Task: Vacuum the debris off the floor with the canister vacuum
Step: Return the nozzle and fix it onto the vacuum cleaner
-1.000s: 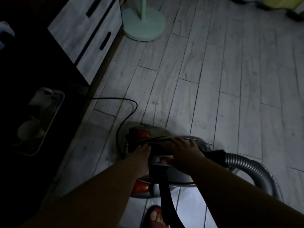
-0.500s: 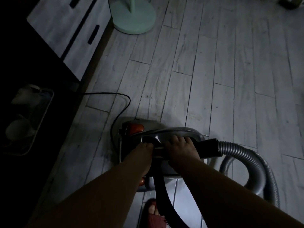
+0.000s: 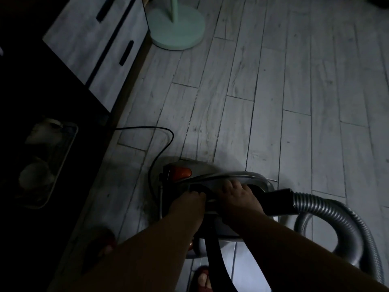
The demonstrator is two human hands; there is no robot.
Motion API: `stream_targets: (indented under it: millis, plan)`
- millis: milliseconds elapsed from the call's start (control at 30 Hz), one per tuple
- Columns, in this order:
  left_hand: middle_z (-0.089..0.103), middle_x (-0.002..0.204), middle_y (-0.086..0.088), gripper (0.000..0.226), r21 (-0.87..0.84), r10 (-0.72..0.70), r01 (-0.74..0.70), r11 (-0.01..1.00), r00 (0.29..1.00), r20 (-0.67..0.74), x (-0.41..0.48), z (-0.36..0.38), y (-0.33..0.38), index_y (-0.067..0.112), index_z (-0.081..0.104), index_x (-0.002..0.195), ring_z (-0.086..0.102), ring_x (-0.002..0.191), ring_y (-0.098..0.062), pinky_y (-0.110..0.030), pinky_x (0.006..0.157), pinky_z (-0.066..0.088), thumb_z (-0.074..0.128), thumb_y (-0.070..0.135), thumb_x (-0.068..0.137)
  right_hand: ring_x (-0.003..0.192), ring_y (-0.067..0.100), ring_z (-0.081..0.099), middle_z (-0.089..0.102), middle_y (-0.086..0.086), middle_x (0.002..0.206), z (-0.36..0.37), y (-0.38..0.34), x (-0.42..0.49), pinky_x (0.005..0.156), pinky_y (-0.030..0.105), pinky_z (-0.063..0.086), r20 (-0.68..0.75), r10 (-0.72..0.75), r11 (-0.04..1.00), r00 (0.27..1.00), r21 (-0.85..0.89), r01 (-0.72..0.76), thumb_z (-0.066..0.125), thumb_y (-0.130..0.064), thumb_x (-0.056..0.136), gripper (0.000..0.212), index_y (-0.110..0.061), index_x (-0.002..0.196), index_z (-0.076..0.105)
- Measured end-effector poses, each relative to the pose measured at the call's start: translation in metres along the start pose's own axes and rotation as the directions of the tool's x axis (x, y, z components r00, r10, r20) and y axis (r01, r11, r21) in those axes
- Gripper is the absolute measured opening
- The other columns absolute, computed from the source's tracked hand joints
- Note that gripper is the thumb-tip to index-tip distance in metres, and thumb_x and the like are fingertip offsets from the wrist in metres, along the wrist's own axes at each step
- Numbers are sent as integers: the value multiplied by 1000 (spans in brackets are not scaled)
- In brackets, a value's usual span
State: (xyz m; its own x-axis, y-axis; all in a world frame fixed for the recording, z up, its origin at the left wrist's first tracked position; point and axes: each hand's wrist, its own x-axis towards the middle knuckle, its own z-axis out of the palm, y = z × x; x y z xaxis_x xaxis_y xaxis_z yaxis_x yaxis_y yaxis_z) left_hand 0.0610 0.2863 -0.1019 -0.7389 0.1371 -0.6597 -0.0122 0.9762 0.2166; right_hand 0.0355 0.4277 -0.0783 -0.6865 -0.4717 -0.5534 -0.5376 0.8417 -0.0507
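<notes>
In the head view, both my hands were down on the grey, rounded plastic canister vacuum [image 3: 212, 172], which sat on the pale wood-look plank floor [image 3: 273, 98] directly under my fingers. My left hand [image 3: 186, 207] had its fingers [image 3: 196, 194] bent at the dark recess on top of the body. In the dim light I could not tell whether they gripped anything. My right hand [image 3: 239, 200] lay just beside it, fingers spread and fairly straight, resting on the recess below the silver handle arch.

An orange-red button [image 3: 182, 172] showed just beyond my left fingers. To the right of my right fingers, the grey ribbed hose [image 3: 339, 220] left a black collar and curled round on the floor. A thin black power cord [image 3: 163, 144] looped away beyond and to the left of my left fingers. Far beyond them stood a mint-green round stand base [image 3: 179, 32], beside a pale drawer cabinet with black slot handles [image 3: 92, 51]. Well left of my fingers, a white wire tray [image 3: 63, 165] held dim cups.
</notes>
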Motion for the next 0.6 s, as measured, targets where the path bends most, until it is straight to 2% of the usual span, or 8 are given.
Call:
stream_targets:
  millis: [100,200,400,600]
  plan:
    - [51,124,-14,30,40,30,-30,999,1000,4,1,0,-5,9,46,123,51,114,-32,-41,89,45,40,8,94,130,31,30,31,10,142,-4,-2,3,105,41,30,45,11,1000,999,10,-11,58,-32,88,69,-18,148,27]
    - [51,123,-13,31,45,56,-56,997,998,-5,2,-4,-17,10,46,123,51,114,-31,-41,90,46,41,7,93,133,30,28,29,9,145,-12,-8,8,109,41,28,64,19,1000,998,24,-21,62,-34,86,74,-18,149,27]
    - [55,120,-14,30,33,116,-115,993,992,-55,10,-36,-67,7,51,119,54,110,-32,-39,86,46,46,5,89,129,28,33,34,7,141,-43,-38,41,104,40,33,53,51,997,997,56,-54,61,-34,86,55,-20,137,45]
    - [53,123,-15,31,81,179,-177,981,984,-19,28,-83,-142,7,49,120,53,111,-32,-36,88,43,51,10,89,130,29,33,34,9,142,-84,-81,100,103,41,33,60,88,993,994,76,-92,61,-33,88,53,-20,137,45]
